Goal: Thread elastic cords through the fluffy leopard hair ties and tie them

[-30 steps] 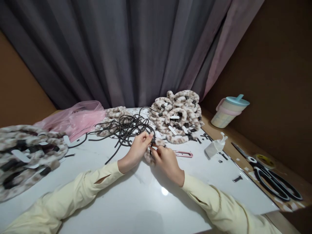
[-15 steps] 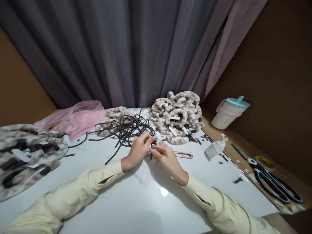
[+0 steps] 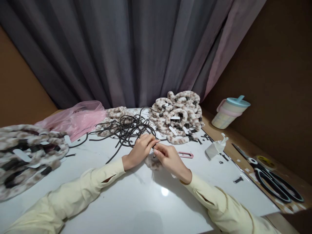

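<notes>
At the middle of the white table, my left hand and my right hand meet fingertip to fingertip. Both are pinched on a small dark piece, mostly hidden by the fingers. A fluffy white-and-brown ring hangs or lies just below them, partly covered. Behind my left hand spreads a tangle of black cord. A pink cutter lies to the right of my right hand, its left end hidden.
Fluffy rings are piled at the back and left. A pink bag lies back left. Rightward are a white container, black scissors, yellow tape and a cup. Dark scraps dot the white table.
The fingers of both hands have closed in over the dark piece, which now shows less. My right hand has shifted slightly right and down, and more of the fluffy ring shows below.
</notes>
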